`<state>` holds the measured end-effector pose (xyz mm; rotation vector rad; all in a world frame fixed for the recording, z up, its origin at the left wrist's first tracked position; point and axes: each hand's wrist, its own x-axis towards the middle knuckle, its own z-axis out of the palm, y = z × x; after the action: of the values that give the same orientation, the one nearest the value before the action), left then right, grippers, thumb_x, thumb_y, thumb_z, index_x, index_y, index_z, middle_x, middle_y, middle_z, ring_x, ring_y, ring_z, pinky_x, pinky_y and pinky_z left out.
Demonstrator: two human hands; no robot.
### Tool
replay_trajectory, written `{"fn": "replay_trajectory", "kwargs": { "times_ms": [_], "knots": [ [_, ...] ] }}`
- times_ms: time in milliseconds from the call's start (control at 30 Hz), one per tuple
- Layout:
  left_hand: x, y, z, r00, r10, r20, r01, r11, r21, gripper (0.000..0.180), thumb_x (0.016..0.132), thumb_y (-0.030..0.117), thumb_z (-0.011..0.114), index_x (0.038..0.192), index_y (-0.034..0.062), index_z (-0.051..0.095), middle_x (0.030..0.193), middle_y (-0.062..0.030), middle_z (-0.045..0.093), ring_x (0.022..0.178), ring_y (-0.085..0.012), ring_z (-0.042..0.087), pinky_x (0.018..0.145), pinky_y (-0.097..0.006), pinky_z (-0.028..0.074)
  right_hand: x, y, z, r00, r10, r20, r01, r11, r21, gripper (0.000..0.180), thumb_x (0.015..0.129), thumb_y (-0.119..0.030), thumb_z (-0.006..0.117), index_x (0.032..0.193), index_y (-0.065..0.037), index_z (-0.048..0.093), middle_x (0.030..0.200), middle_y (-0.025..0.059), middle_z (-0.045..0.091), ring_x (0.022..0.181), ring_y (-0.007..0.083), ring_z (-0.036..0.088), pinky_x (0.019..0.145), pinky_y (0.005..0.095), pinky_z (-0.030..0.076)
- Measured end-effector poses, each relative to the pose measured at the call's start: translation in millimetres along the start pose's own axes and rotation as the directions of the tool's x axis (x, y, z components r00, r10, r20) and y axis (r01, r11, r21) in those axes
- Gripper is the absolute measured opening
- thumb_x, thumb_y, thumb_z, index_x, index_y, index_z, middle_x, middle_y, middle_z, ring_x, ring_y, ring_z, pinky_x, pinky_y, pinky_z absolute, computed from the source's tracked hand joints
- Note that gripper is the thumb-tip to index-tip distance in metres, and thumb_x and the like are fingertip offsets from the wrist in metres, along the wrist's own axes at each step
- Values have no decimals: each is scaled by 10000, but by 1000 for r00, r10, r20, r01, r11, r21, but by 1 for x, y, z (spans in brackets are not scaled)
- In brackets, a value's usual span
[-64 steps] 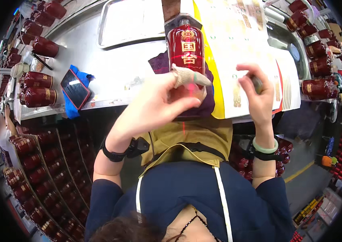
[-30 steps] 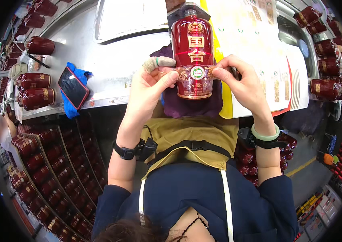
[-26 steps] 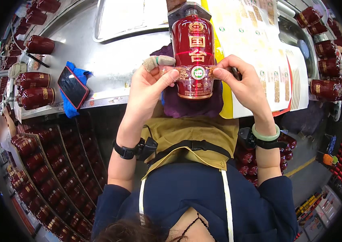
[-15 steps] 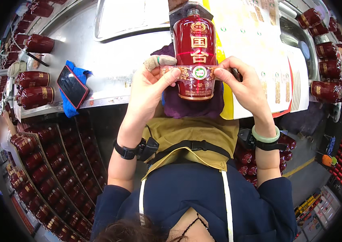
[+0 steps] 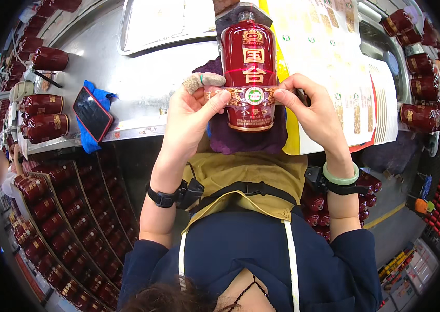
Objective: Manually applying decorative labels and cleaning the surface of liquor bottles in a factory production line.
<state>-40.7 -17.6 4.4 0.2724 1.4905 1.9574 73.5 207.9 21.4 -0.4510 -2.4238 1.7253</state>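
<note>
A dark red glass bottle [image 5: 234,65] with gold print lies with its neck pointing away from me, on a purple cloth [image 5: 277,140]. Across its lower half stretches a clear strip label [image 5: 241,95] with gold pattern and a round green-and-white mark. My left hand [image 5: 191,109] pinches the label's left end between thumb and forefinger; a fabric cot covers one finger. At the other end, the thumb and fingers of my right hand [image 5: 313,106] are closed on the label. The strip lies over the bottle's front; whether it is stuck down I cannot tell.
Sheets of labels [image 5: 329,57] lie to the right of the bottle. On the left, a phone [image 5: 92,114] rests on a blue cloth [image 5: 89,139]. A metal tray [image 5: 163,26] is at the back. Red bottles [image 5: 48,128] stand along the left, with racks of bottles [image 5: 69,223] below.
Hardly anything differs: both hands keep hold of the label at the same place on the bottle. The view has shifted slightly.
</note>
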Motion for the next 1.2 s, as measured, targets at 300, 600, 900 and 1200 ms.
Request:
{"fn": "replay_trajectory", "kwargs": {
  "times_ms": [300,600,900,1200],
  "knots": [
    [0,1,1,1000,-7,-7,7,1000,-5,297,945,83,777,1198,23,634,1038,-60,713,952,-110,659,854,-270,522,-1,0,1,1000,8,-6,-8,1000,-13,217,961,-211,769,936,-2,713,737,-9,593,657,69,443,592,272,375],
    [1,1,0,1000,5,5,-6,1000,3,279,947,83,775,1184,23,640,1032,-58,718,922,-98,656,820,-256,516,-1,-1,0,1000,25,6,-25,1000,-12,206,955,-201,773,938,-4,714,795,-3,616,692,68,460,627,266,389],
    [1,1,0,1000,-4,1,4,1000,3,264,953,76,767,1179,21,640,1043,-63,720,952,-111,668,849,-271,534,-2,-4,2,999,45,-9,-45,999,5,190,951,-185,777,932,-6,715,788,-20,598,696,62,459,627,258,390],
    [1,1,1,1000,-7,14,7,999,-37,258,957,62,758,1180,22,635,1059,-71,721,972,-119,676,879,-283,548,-3,-3,3,999,50,-22,-50,999,9,196,950,-191,778,921,-8,714,761,-32,575,677,54,451,607,253,377]
  ]
}}
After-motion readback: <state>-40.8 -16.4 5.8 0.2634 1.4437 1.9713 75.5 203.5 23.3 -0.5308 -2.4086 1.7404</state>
